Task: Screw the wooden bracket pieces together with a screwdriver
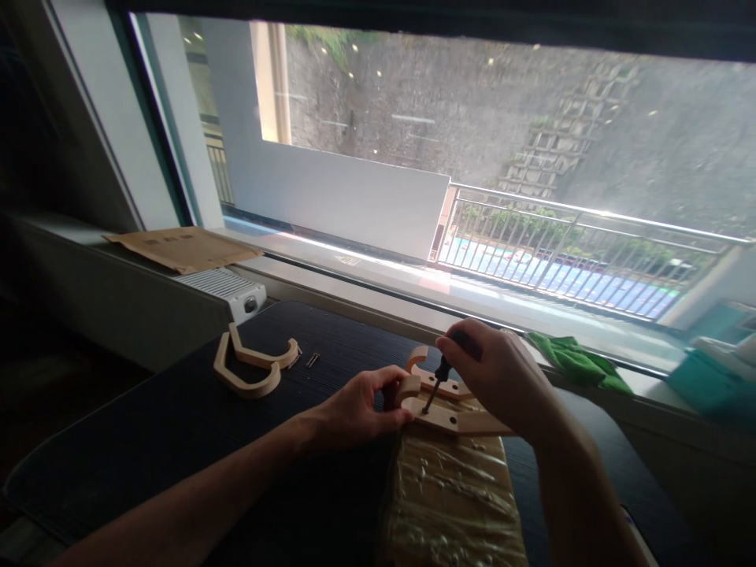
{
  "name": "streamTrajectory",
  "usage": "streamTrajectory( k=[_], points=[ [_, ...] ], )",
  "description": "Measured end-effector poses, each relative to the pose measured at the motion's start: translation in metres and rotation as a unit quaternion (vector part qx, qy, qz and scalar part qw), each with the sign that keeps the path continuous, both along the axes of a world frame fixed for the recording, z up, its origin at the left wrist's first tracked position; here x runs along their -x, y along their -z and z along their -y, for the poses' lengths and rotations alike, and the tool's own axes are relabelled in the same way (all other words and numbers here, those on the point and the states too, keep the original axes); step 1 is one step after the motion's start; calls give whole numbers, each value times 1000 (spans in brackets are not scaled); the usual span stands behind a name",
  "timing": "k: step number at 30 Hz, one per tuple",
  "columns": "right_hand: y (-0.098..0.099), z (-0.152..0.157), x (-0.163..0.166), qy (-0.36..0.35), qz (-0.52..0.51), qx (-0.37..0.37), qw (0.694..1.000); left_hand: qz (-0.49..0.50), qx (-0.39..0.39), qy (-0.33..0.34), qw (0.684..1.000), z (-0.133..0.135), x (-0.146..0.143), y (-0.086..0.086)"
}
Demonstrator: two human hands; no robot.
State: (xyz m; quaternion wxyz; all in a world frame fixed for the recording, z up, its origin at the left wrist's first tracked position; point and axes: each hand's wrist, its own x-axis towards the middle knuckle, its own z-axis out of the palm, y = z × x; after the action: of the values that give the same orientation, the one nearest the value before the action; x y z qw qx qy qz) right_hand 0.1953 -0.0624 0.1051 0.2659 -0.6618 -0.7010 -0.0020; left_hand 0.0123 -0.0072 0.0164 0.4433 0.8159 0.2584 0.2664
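My right hand (499,370) is closed around the dark handle of a screwdriver (441,372). Its tip points down into a hole in the near wooden hook (440,417), which lies on a tape-wrapped block (454,492). With thumb and fingers, my left hand (375,402) grips the curled end of that hook. A second wooden hook (440,384) lies just behind it on the block, with dark holes along its flat part. Part of the near hook's far end is covered by my right hand.
Two more wooden hooks (245,382) lie on the dark table (177,441) at left, with a few screws (313,360) beside them. A brown envelope (189,246) rests on the left ledge. On the windowsill are a green cloth (579,361) and a teal container (709,382).
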Motion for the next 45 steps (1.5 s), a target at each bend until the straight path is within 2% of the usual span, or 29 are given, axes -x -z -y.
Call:
streamTrajectory(
  k=[7,9,14,17,25,27,34,36,41,43,45],
  points=[
    [-2,8,8,-79,2,-12,997,6,-3,3,1000,0,0,0],
    [-1,6,8,-71,6,-9,997,4,-3,0,1000,0,0,1],
    [1,-1,0,0,1,-7,1000,-1,6,4,1000,-1,0,3],
    [-1,1,-1,5,9,-5,1000,2,5,5,1000,-1,0,2],
    [-6,10,5,-107,-31,-23,993,11,1,12,1000,-1,0,2],
    [-4,7,4,-98,-27,-23,995,8,4,11,1000,-2,0,2],
    [0,0,-1,19,30,-33,999,-8,11,11,1000,-2,1,1],
    [-1,1,-2,5,27,-29,999,-4,15,13,1000,-1,1,2],
    [-3,5,1,-118,-4,-4,993,11,5,12,1000,0,-1,1],
    [-3,5,3,-121,6,5,993,14,3,12,1000,0,-1,1],
    [-1,4,4,-87,27,2,996,14,7,13,1000,0,0,2]
  ],
)
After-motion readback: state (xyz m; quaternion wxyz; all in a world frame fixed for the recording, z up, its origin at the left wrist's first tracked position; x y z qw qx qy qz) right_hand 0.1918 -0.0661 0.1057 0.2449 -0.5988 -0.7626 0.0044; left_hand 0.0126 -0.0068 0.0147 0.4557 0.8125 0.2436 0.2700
